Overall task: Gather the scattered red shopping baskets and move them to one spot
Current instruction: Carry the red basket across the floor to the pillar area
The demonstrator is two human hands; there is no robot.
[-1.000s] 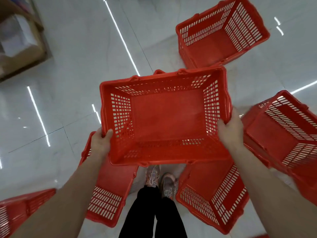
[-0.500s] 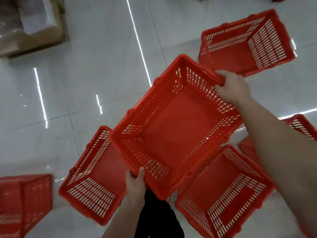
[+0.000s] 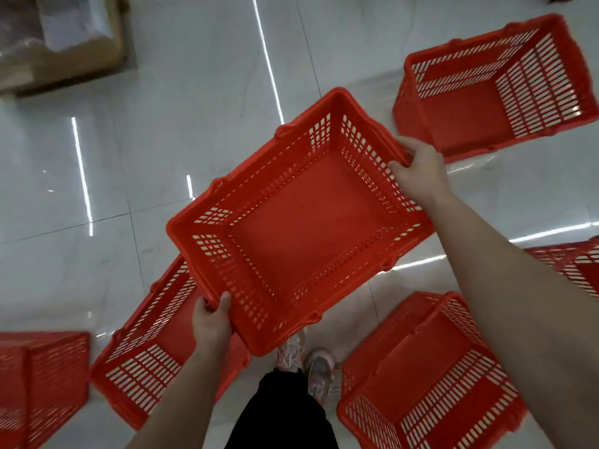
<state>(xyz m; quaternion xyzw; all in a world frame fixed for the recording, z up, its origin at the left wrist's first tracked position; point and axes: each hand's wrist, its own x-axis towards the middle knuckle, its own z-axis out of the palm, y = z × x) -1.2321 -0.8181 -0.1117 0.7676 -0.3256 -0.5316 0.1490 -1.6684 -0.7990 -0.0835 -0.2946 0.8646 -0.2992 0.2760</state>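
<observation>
Glossy white tiled floor (image 3: 181, 157) with light streaks; cardboard box (image 3: 61, 43) at top left. Person stands looking down, black trousers (image 3: 282, 413) and sneakers (image 3: 304, 361) at bottom centre. Held basket (image 3: 301, 222), red, empty, open side up, sits in the air above the floor at frame centre, turned diagonally. Left hand (image 3: 212, 322) closed on its near-left corner rim, thumb on top. Right hand (image 3: 418, 170) closed on the far-right rim, fingers wrapped over the edge. Five more red baskets on the floor around the feet: far basket (image 3: 492, 89) at upper right, right-edge basket (image 3: 577, 264) partly cut off, near-right basket (image 3: 431, 380) beside the sneakers, near-left basket (image 3: 152, 348) partly under the held one, and left-edge basket (image 3: 39, 384) lying apart at lower left. All look empty.
</observation>
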